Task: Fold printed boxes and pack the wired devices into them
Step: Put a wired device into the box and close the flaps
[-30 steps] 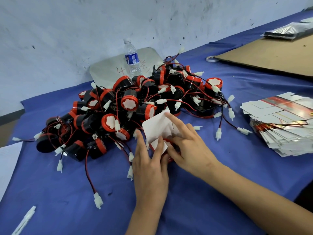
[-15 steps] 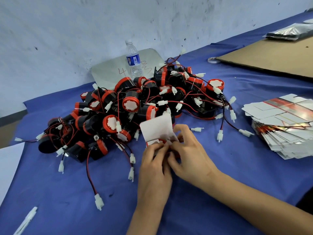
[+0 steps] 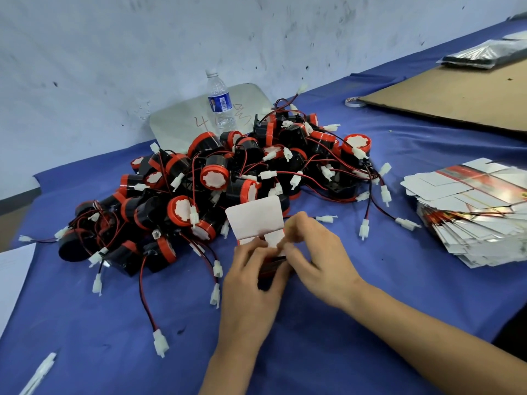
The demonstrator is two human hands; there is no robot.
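A small printed box (image 3: 256, 220) stands on the blue cloth in front of me, its white lid flap raised and a side flap bent inward. My left hand (image 3: 251, 283) grips the box's dark red body from the left. My right hand (image 3: 316, 252) pinches the flaps at the box's top from the right; its fingertips are blurred. Behind the box lies a big heap of black and red wired devices (image 3: 216, 175) with white plugs. A stack of flat printed boxes (image 3: 470, 215) sits at the right.
A water bottle (image 3: 220, 104) stands against the wall on a grey sheet (image 3: 182, 121). A brown cardboard sheet (image 3: 456, 95) and a tape roll (image 3: 353, 102) lie at the back right. White paper (image 3: 11, 277) lies at the left edge. Loose wires trail toward me.
Both hands have drawn closer together on the box. The left hand shifted from the flap onto the box's body, and the lid flap now stands more upright.
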